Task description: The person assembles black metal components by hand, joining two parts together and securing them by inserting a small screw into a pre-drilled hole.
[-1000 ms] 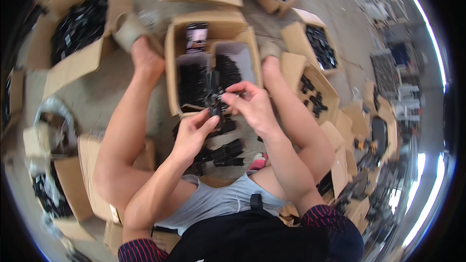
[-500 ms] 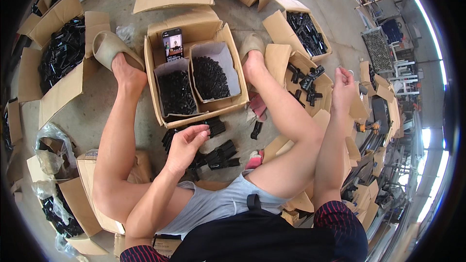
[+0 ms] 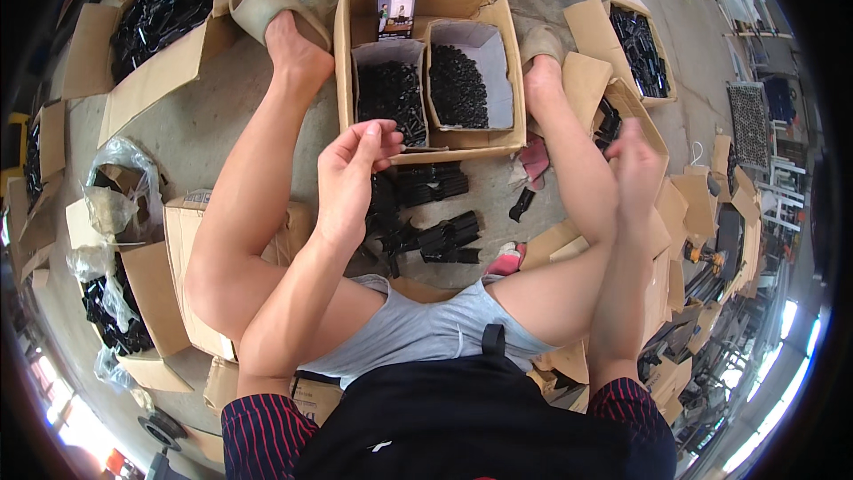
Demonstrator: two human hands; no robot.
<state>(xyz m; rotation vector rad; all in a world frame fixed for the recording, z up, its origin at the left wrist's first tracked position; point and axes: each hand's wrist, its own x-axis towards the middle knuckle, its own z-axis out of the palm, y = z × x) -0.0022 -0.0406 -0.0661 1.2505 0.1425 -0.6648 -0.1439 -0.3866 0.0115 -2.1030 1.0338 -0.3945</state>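
Note:
My left hand (image 3: 348, 178) is raised over the near left corner of a cardboard box (image 3: 509, 71). Its thumb and fingers are pinched together; whatever lies between them is too small to make out. Inside that box stand two smaller open cartons, each holding small black parts (image 3: 458, 89). Motion smears my right hand (image 3: 636, 160), which hovers over an open box at the right with black molded pieces (image 3: 609, 123) in it; its fingers cannot be read. Between my legs, bundles of black strip-like parts (image 3: 449, 236) lie on the floor.
A phone (image 3: 396, 11) with a lit screen leans inside the middle box. Open boxes of black parts (image 3: 164, 13) stand at the far left and far right (image 3: 638, 53). Pink-and-white cloth (image 3: 533, 162) and one black piece (image 3: 522, 204) lie by my right leg. Plastic bags (image 3: 120, 182) sit at left.
The view has shifted, so the boxes appear farther right and higher. My left hand has moved forward to the middle box's near edge. My right hand has swung left over the right-hand box.

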